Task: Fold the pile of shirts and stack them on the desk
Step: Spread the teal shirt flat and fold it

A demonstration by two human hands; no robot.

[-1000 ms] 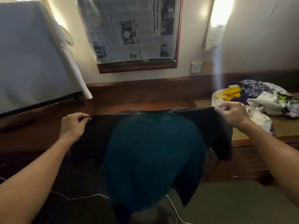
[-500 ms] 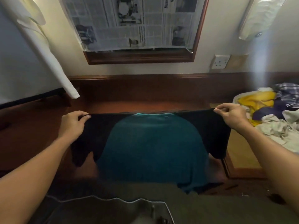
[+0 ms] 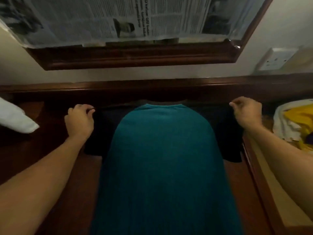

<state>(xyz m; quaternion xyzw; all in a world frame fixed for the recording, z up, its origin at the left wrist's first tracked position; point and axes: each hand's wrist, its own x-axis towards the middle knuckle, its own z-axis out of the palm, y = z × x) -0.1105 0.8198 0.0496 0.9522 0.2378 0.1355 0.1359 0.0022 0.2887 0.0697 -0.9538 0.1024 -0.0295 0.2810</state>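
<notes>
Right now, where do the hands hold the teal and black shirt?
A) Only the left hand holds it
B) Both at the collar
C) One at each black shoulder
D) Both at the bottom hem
C: the left hand and the right hand each pinch a black shoulder of the teal and black shirt, one on either side of its collar.

Wooden frame (image 3: 135,60), perhaps a mirror, on pale wall (image 3: 15,68)
</notes>
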